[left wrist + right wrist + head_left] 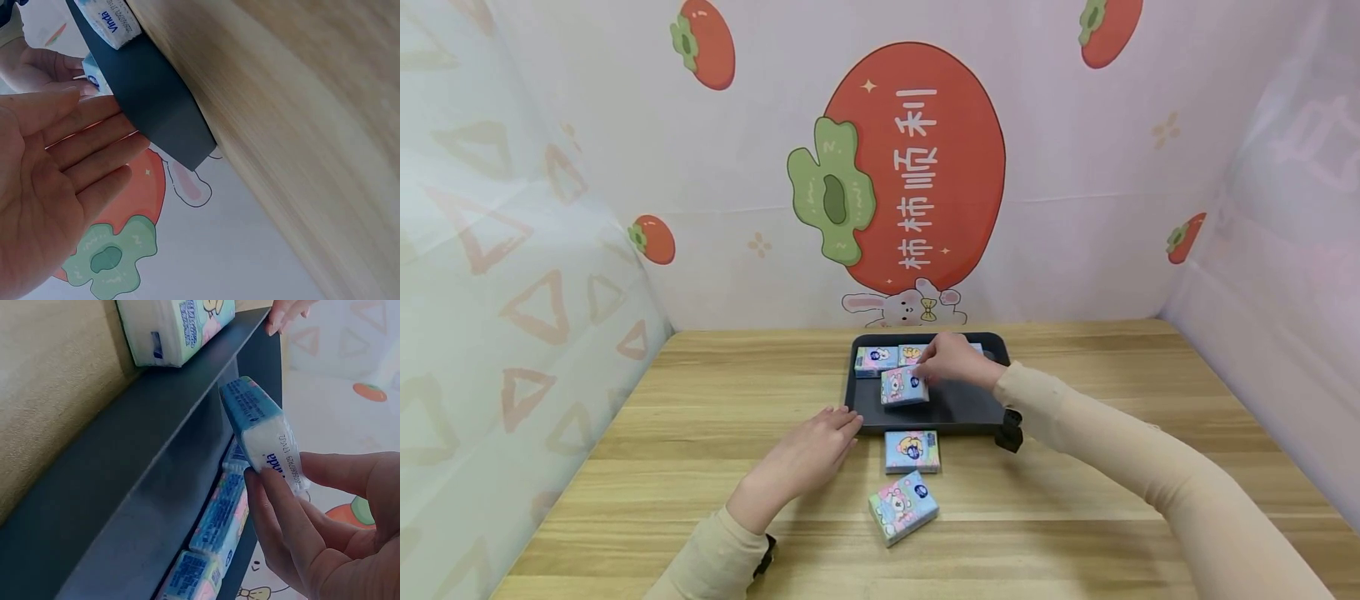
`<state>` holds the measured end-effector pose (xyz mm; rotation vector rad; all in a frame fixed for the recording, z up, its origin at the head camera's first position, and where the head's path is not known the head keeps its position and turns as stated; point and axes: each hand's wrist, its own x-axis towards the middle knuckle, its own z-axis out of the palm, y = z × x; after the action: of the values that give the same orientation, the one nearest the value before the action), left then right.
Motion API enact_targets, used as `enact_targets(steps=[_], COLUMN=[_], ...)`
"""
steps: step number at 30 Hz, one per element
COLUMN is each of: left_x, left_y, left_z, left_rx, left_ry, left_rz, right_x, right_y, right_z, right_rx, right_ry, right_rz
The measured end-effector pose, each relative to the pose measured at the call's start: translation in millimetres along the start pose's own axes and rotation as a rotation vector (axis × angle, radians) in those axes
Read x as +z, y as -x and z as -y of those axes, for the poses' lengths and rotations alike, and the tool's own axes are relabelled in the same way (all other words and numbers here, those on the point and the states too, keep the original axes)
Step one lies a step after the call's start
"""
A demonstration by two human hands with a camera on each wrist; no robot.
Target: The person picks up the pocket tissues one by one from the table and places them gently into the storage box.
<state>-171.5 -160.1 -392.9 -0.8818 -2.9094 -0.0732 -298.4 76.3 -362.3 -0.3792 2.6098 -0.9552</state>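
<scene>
My right hand (957, 363) pinches a small blue and pink tissue pack (901, 387) between thumb and fingers over the dark tray (962, 408). The right wrist view shows this held tissue pack (262, 419) tilted, its white end near the fingers. Along the tray's back edge is a row of tissue packs (876, 358), partly hidden by the right hand. My left hand (808, 454) has its fingers extended, fingertips at the tray's front left corner. From the left wrist, its palm (56, 169) faces the camera beside the tray wall (150, 94).
On the wooden table (737, 375), one tissue pack (912, 452) lies just in front of the tray. A second, angled pack (902, 507) lies nearer to me. A printed cloth backdrop (737, 167) rises behind the table and along both sides.
</scene>
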Motion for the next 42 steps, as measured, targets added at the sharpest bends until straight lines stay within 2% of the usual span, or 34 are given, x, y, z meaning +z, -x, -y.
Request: enact_targets(steps=[10, 22, 29, 42], left_x=[-0.3, 0.1, -0.5, -1.6], left_y=[0.0, 0.0, 0.5, 0.7], left_z=[-0.2, -0.2, -0.6, -0.4], left_rx=[0.006, -0.001, 0.002, 0.005], left_ry=[-0.012, -0.014, -0.013, -0.009], left_rz=[-0.007, 0.005, 0.004, 0.008], right_x=[3.2, 9.3, 14.5, 19.9], right_y=[-7.9, -19.5, -21.9, -24.3], right_z=[1.8, -2.4, -3.5, -1.4], right_rx=[0.026, 0.081, 0.083, 0.067], right_ry=[-0.001, -0.086, -0.139, -0.159], right_rz=[-0.007, -0.026, -0.044, -0.052])
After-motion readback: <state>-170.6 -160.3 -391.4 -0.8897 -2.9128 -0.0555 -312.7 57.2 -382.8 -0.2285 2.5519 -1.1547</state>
